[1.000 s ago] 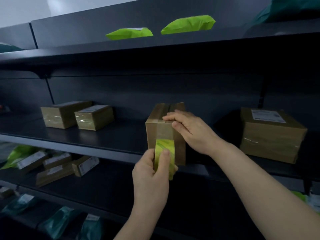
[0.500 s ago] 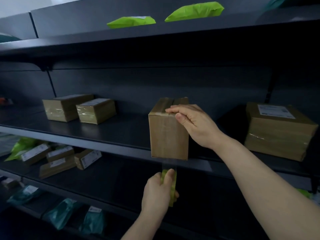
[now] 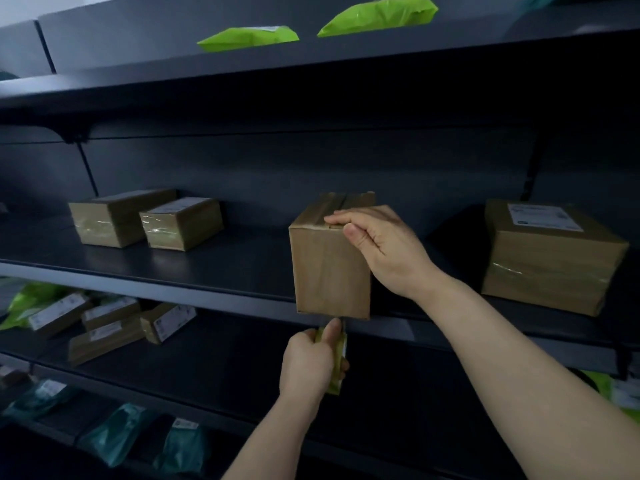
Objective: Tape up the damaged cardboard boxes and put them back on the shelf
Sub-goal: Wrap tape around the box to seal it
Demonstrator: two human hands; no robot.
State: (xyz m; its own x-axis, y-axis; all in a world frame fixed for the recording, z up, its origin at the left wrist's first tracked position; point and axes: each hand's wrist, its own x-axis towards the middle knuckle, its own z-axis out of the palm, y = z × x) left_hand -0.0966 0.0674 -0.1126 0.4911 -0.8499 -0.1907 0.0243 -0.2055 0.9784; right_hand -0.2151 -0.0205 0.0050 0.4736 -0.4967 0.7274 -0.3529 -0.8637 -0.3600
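A brown cardboard box point(image 3: 329, 268) stands upright at the front edge of the dark middle shelf point(image 3: 207, 268), its front face hanging slightly past the edge. My right hand point(image 3: 384, 247) grips the box's top right corner, fingers lying across the top seam and thumb on the front face. Just under the box's bottom edge, my left hand point(image 3: 311, 362) is closed around a yellow-green tape roll point(image 3: 337, 362). A short clear strip of tape runs up from the roll to the box's underside.
Two taped boxes point(image 3: 145, 220) lie at the left of the middle shelf and a bigger labelled box point(image 3: 550, 258) at its right. Green mailers point(image 3: 377, 13) rest on the top shelf. Small labelled boxes point(image 3: 104, 323) and teal pouches point(image 3: 121, 431) fill the lower shelves.
My left hand pulled the tape roll down the box's front face from mid-height to below its bottom edge. My right hand kept its hold on the box's top.
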